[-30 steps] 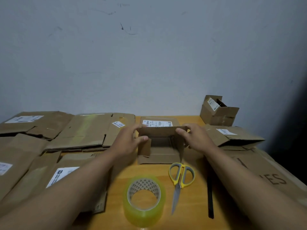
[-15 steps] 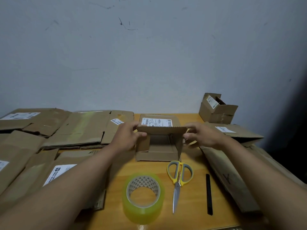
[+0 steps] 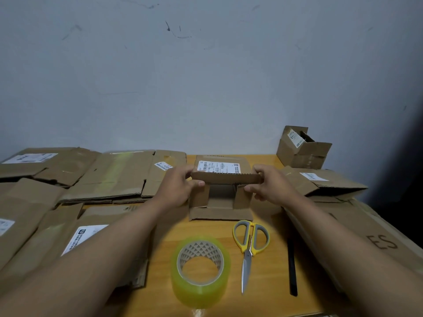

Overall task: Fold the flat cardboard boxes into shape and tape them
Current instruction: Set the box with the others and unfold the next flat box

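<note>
A small cardboard box (image 3: 220,193) sits at the centre of the frame on the wooden bench (image 3: 160,291), its open end turned toward the camera, with both side flaps folded inward and the bottom flap lying flat on the bench surface. A white shipping label (image 3: 218,167) is stuck on its top panel. The left hand (image 3: 176,191) grips the box's left upper corner, fingers curled over the top edge and the thumb pressed against the front flap. The right hand (image 3: 271,186) pinches the right upper corner in the same way, fingers on top and the thumb beneath the flap edge. Below the box, in the lower centre of the frame, a roll of clear yellowish packing tape (image 3: 200,271) stands on its side, and just to its right lie yellow-and-grey scissors (image 3: 249,245) with the blades pointing toward the camera. Further right, a thin black strip (image 3: 292,268) lies along the bench. Flattened cardboard boxes (image 3: 109,177) cover the left half of the frame, several carrying white labels. More flattened cardboard (image 3: 357,234) is stacked along the right edge, partly under the right forearm. In the upper right, against the pale wall (image 3: 206,76), a small assembled box (image 3: 302,149) stands with its top flaps open
</note>
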